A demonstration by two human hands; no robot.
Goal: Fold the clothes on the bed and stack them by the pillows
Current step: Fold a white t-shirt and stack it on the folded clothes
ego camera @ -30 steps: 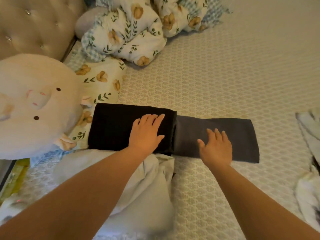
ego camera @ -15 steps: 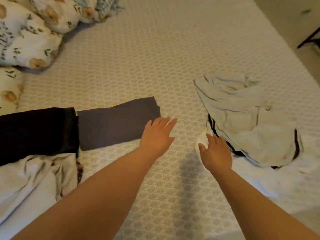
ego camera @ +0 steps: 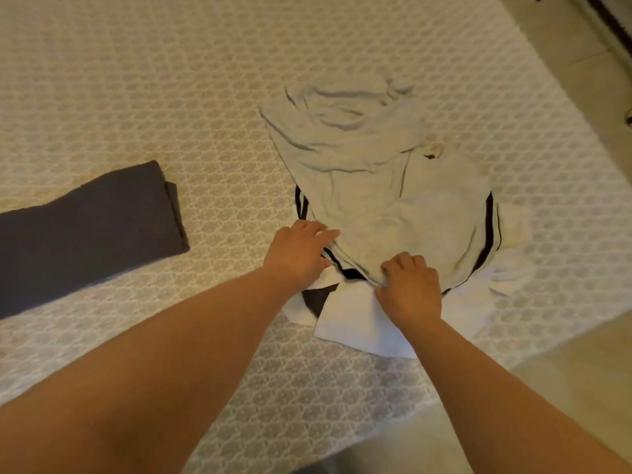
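Head view, entry for this moment. At the left edge of the bed point(ego camera: 171, 97) lies the folded grey garment point(ego camera: 89, 230), flat and untouched; half a second back our left hand was just beside its near end, and a second back both our hands were pressing on it next to the black folded piece by the pillows. Neither the black piece nor the pillows are in view now.

We have turned right since then. Our left hand point(ego camera: 297, 256) now rests on the left border of the crumpled white garment with dark stripes point(ego camera: 386, 186), fingers only loosely bent over the cloth; we cannot tell whether it truly grips. Our right hand point(ego camera: 410, 289) has its fingers curled and pinches the garment's near hem. A plain white piece point(ego camera: 355, 326) lies under that hem, near the bed's right front corner.

Judgement: folding of the grey garment is done, and the white striped one is next. It still needs spreading flat, folding, then carrying left toward the pillows.
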